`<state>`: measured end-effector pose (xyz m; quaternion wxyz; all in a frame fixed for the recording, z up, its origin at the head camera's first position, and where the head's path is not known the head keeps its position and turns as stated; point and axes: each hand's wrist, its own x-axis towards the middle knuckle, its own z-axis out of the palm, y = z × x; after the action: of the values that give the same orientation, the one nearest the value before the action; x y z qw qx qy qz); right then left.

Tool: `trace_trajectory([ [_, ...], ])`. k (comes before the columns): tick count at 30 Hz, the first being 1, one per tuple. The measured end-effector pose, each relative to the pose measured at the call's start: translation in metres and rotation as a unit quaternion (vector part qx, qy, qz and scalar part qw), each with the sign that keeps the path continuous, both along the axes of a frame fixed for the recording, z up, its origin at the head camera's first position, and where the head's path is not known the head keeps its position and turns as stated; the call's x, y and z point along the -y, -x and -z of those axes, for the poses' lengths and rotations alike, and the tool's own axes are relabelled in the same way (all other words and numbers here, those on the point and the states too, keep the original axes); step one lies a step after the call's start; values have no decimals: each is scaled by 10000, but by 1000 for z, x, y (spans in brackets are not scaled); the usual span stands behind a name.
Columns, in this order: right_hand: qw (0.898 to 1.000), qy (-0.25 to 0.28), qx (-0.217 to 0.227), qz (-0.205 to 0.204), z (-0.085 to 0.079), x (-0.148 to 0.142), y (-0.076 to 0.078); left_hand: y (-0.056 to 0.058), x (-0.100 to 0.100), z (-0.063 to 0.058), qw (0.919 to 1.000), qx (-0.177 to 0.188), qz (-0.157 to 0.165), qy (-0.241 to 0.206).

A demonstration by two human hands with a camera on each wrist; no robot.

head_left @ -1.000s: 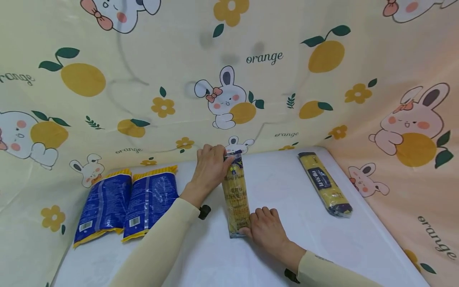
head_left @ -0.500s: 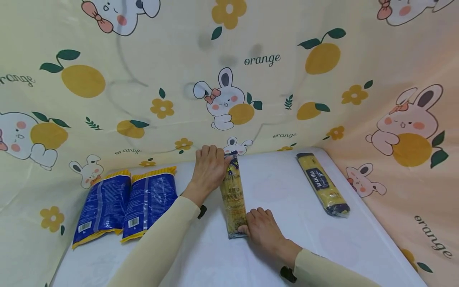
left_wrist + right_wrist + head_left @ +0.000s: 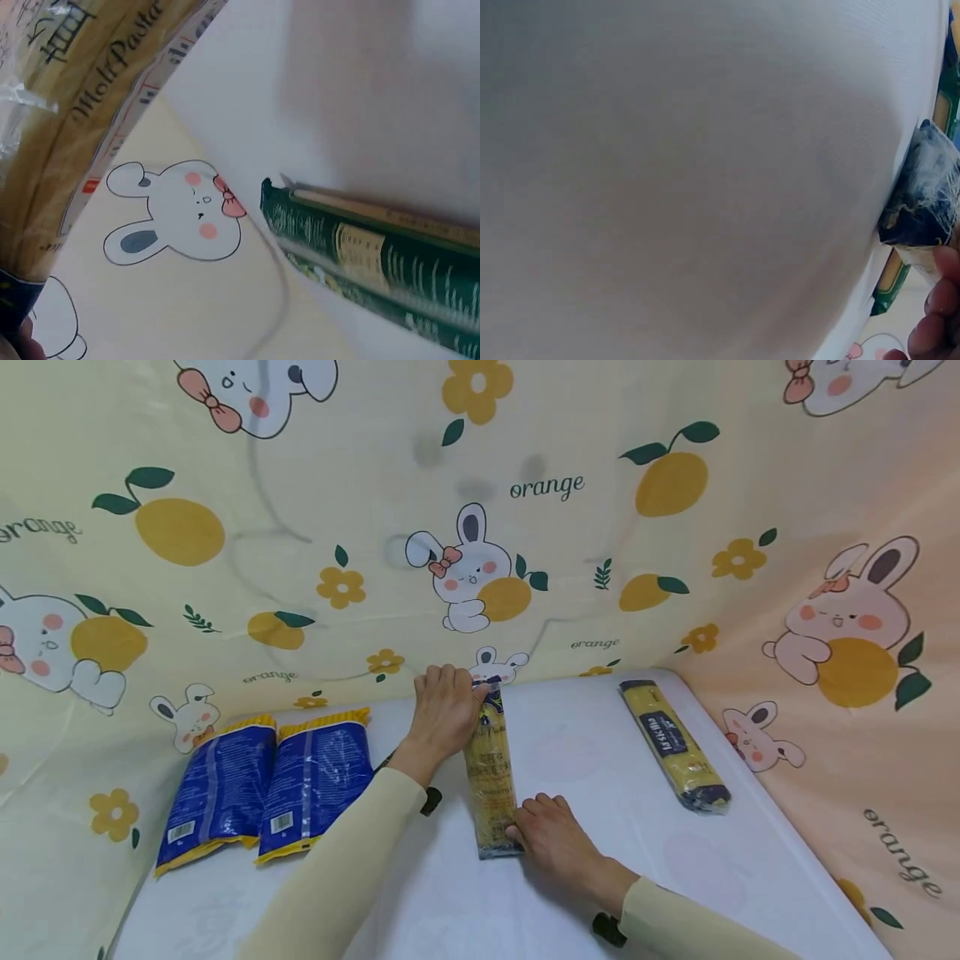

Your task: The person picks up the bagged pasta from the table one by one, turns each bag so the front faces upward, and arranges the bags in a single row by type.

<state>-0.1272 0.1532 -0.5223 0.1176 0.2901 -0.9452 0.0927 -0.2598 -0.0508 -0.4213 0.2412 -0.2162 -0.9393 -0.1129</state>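
Observation:
A long clear-and-gold spaghetti pack (image 3: 491, 777) with navy ends stands near the middle of the white table. My left hand (image 3: 444, 714) grips its upper far end, thumb on the front. At the near lower end, my right hand (image 3: 557, 842) holds the right edge between thumb and fingers. In the left wrist view the pack (image 3: 82, 112) shows "Molt Pasta" lettering, with fingertips at its navy end. The right wrist view shows crinkled clear film at the pack's other end (image 3: 922, 199), and fingers (image 3: 941, 304) of my right hand against it.
Two blue bags with yellow edges (image 3: 217, 793) lie side by side at the left. Another gold pasta pack (image 3: 675, 747) lies at the right, near the table edge. A green packet (image 3: 375, 259) is mostly hidden behind my left arm in the head view. A printed cloth backs the table (image 3: 585, 760).

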Motion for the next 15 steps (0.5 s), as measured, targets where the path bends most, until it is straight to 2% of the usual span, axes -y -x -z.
trace_trajectory([
  [4,9999,-113,0,-50,-4,-12,-5,2,-9,8,9995,285,-120,10],
  [6,9999,-152,14,-65,-5,-18,-7,3,-13,13,9993,317,-167,95],
  [15,9992,-123,385,72,-10,-25,-14,14,-22,37,9952,-461,19,864],
])
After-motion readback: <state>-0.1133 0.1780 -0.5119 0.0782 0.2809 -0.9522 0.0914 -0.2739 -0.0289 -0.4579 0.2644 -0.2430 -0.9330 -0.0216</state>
